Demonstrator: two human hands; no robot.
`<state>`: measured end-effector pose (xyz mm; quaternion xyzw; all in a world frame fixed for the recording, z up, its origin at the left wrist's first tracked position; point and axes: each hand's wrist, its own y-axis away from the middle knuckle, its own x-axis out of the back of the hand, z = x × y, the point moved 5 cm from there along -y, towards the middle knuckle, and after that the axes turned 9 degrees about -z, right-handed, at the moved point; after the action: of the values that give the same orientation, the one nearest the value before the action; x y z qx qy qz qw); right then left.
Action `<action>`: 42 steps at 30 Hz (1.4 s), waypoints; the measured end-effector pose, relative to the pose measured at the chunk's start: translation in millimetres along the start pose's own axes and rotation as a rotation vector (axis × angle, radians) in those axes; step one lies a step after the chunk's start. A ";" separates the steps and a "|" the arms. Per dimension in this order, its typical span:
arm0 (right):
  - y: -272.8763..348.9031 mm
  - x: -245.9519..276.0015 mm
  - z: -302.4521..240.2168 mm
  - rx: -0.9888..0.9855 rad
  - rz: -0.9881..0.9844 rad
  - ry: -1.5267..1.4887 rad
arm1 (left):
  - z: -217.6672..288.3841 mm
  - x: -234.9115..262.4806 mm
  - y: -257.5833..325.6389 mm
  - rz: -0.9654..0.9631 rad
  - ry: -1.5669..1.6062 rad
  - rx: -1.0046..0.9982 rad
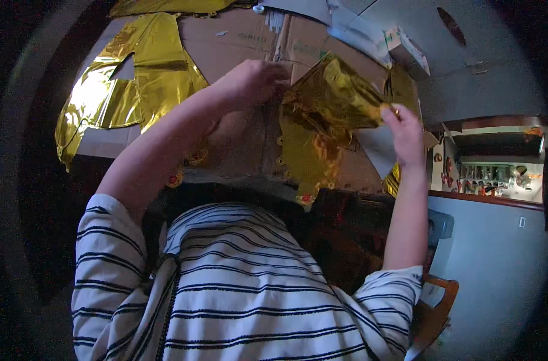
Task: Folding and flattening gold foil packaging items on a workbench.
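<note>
A crinkled, shiny gold foil sheet (pixel 340 90) is raised above the cardboard in front of me. My right hand (pixel 405 133) pinches its right edge between thumb and fingers. On the other side, my left hand (pixel 257 83) has its fingers bent together close to the sheet's left edge; whether they grip anything is hard to make out. Below the raised part, more gold foil (pixel 304 159) with small round ornaments along its edge lies on the cardboard. A large cut gold foil piece (pixel 159 66) is spread out to the left.
Brown cardboard (pixel 208 45) covers the work surface. Another gold foil strip (pixel 165 6) lies at the far edge, near a small white-blue roll (pixel 258 9). A white box (pixel 406 51) stands far right. A wooden chair (pixel 445 301) is at lower right, by a pale wall (pixel 490 253).
</note>
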<state>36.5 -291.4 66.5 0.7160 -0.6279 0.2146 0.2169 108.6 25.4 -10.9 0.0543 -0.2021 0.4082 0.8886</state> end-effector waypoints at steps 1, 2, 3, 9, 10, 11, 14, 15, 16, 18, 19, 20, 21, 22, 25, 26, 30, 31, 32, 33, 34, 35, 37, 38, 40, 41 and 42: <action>-18.1 6.5 6.1 -0.020 -0.038 -0.056 | 5.5 3.0 2.6 -0.010 -0.171 -0.063; -33.7 13.1 9.8 -0.022 -0.049 -0.001 | 8.9 5.0 4.3 -0.024 -0.340 -0.128; -49.8 18.3 11.9 -0.021 -0.063 0.053 | 11.8 6.4 7.2 -0.036 -0.509 -0.190; -128.0 23.1 49.5 -0.025 -0.146 0.221 | 21.8 -14.8 26.6 0.091 -0.777 -0.470; -137.1 20.5 54.8 -0.046 -0.176 0.259 | 25.2 -16.6 27.5 0.069 -0.775 -0.509; -142.5 19.9 60.7 -0.069 -0.205 0.297 | 27.9 -18.1 27.2 0.047 -0.772 -0.551; -151.1 1.0 60.0 -0.159 -0.244 0.276 | 27.0 -20.4 28.0 0.002 -0.785 -0.566; -148.5 -2.0 55.5 -0.152 -0.256 0.345 | 25.8 -20.7 26.4 -0.010 -0.788 -0.563; -147.7 -5.4 57.6 -0.146 -0.247 0.357 | 23.9 -20.3 24.4 -0.033 -0.783 -0.565; -145.8 -7.7 65.9 -0.137 -0.225 0.384 | 22.9 -20.1 19.9 -0.080 -0.771 -0.574; -145.0 -7.1 70.5 -0.128 -0.228 0.401 | 24.8 -19.4 17.5 -0.098 -0.743 -0.565; -144.1 -3.2 73.4 -0.141 -0.204 0.437 | 28.2 -18.4 16.0 -0.117 -0.716 -0.555; -144.2 -3.0 70.6 -0.149 -0.183 0.472 | 29.9 -17.1 15.3 -0.133 -0.692 -0.541; -143.6 -3.4 67.3 -0.157 -0.162 0.506 | 29.0 -17.2 14.8 -0.126 -0.687 -0.561; -125.0 -5.2 39.8 0.005 0.066 0.758 | 24.2 -16.5 14.3 -0.113 -0.674 -0.596; -117.9 -8.4 26.8 0.122 0.043 0.792 | 23.2 -16.5 15.0 -0.118 -0.669 -0.591; -87.8 -10.0 13.5 0.372 -0.061 0.959 | 22.5 -7.2 8.9 -0.102 -0.635 -0.597; -83.3 -9.5 17.6 0.381 -0.090 1.008 | 18.2 -2.6 2.1 -0.115 -0.611 -0.572; -81.7 -7.5 19.6 0.368 -0.094 1.003 | 11.6 4.5 -9.5 -0.129 -0.586 -0.547; -82.6 -9.4 20.0 0.366 -0.100 0.994 | 8.9 9.8 -20.1 -0.116 -0.634 -0.557; -84.5 -10.8 18.3 0.365 -0.107 0.987 | 7.2 15.9 -30.4 -0.100 -0.678 -0.570; -85.7 -12.2 18.2 0.411 -0.093 1.001 | 9.9 17.9 -43.4 -0.059 -0.789 -0.625; -91.5 -16.5 22.8 0.504 -0.061 1.024 | 20.8 14.0 -61.8 0.002 -0.942 -0.697; -94.1 -19.7 21.5 0.542 -0.081 1.056 | 25.9 10.8 -68.2 0.001 -0.961 -0.740; -99.9 -29.3 19.5 0.617 -0.133 1.117 | 30.2 5.7 -76.1 0.001 -0.991 -0.816; -101.8 -30.7 17.9 0.634 -0.144 1.132 | 29.5 2.3 -80.5 -0.072 -0.999 -0.817; -100.8 -32.6 17.5 0.648 -0.153 1.141 | 28.6 -2.1 -83.7 -0.153 -1.006 -0.817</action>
<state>133.2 -263.4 29.2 0.5614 -0.2655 0.7225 0.3037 160.9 -38.8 20.0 -0.0892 -0.7279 0.1590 0.6610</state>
